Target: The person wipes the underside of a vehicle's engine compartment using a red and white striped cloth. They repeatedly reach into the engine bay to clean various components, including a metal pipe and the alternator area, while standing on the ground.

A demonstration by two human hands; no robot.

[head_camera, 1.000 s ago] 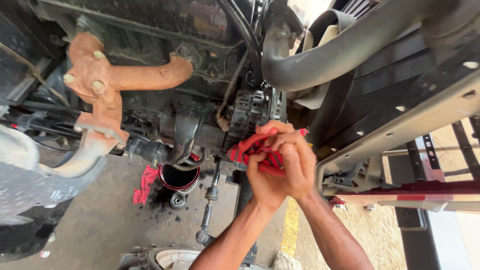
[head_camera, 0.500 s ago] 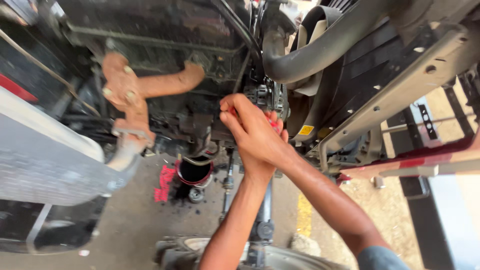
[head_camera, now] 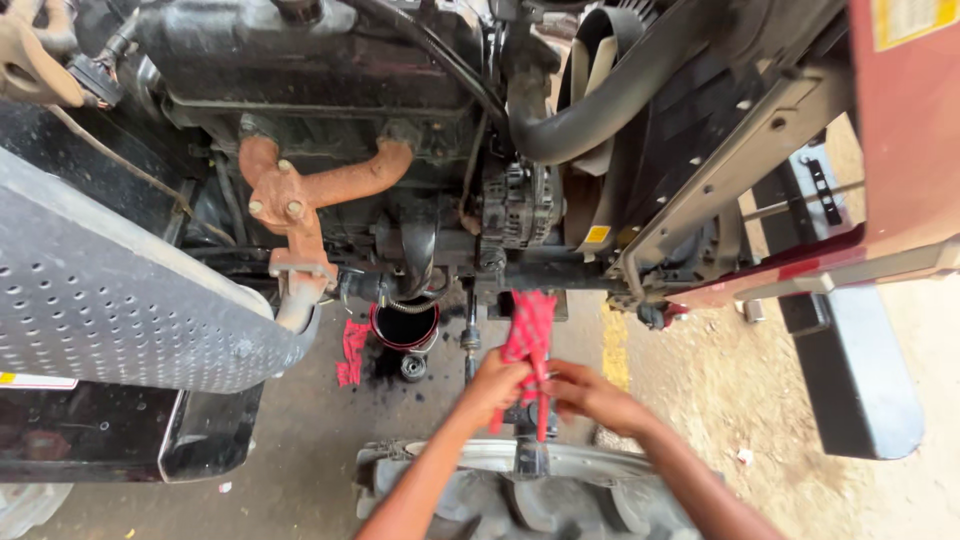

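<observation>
Both of my hands hold a red checked rag (head_camera: 527, 340) below the engine. My left hand (head_camera: 497, 384) grips its lower left part; my right hand (head_camera: 588, 390) pinches it from the right. The rag hangs stretched upward toward the dark engine block (head_camera: 330, 70) and the alternator (head_camera: 515, 205). A rusty orange exhaust manifold (head_camera: 300, 195) sits up left of my hands. Straight under my hands lies a front tyre (head_camera: 520, 495).
A grey perforated guard panel (head_camera: 110, 300) fills the left side. A red-rimmed dark container (head_camera: 405, 325) and another red rag (head_camera: 352, 352) lie on the concrete floor. A black radiator hose (head_camera: 620, 100) and fan shroud stand at the upper right, red bodywork (head_camera: 900, 120) beyond.
My hands came down and away from the engine, drawing the red rag with them. The view pulled back and shifted, showing more of the guard panel and the tyre.
</observation>
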